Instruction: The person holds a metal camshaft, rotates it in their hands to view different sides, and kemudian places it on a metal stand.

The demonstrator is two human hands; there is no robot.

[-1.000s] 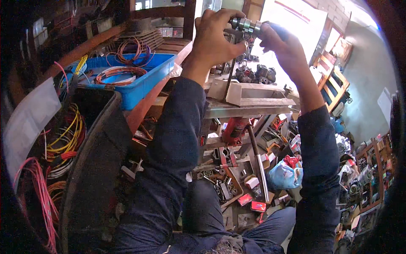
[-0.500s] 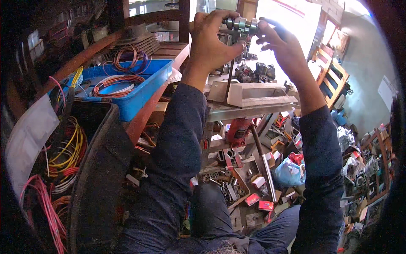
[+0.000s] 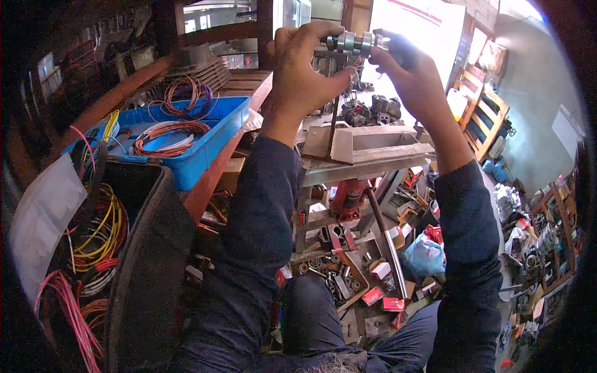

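Observation:
Raised at the top of the view is a short, shiny metal camshaft (image 3: 356, 43) with stepped collars, held level between both hands. My left hand (image 3: 301, 84) grips its left end, fingers over the top and the thumb underneath. At the other end, my right hand (image 3: 410, 78) pinches the shaft between curled fingers and thumb. Beyond and below the hands, a press frame of metal beams (image 3: 367, 171) stands with a red bottle jack (image 3: 349, 199) in it.
On the left are a blue tray (image 3: 208, 152) of coiled wires and a black case (image 3: 140, 248) with more wires. Engine parts (image 3: 382, 109) lie behind the press. Below are a metal pipe (image 3: 395, 264), a plastic bag (image 3: 425, 255), small red boxes (image 3: 393, 304) and loose parts.
The camshaft has shifted slightly left and tilted a little between my fingers. My right hand has moved slightly left and down with it; both hands keep their hold.

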